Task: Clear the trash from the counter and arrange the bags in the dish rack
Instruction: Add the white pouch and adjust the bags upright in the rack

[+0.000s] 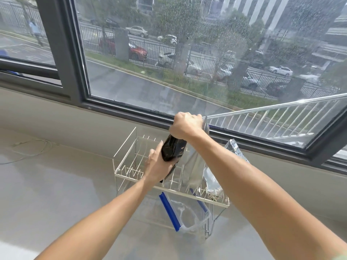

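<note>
A white wire dish rack (129, 170) stands on the grey counter under the window. Both hands hold a glossy black bag (172, 151) upright over the rack's upper tier. My right hand (185, 126) is closed on the bag's top edge, and my left hand (159, 166) is pressed against its lower left side. To the right of it, a silver bag (195, 166) and a clear crinkled bag (212, 179) stand between the rack's prongs. A clear zip bag with a blue seal strip (169, 211) lies under the upper tier.
A dark-framed window (120, 109) and its grey sill run close behind the rack. A thin white cable (32, 147) lies on the counter at the far left. Bare counter surface (56, 184) spreads to the left and in front of the rack.
</note>
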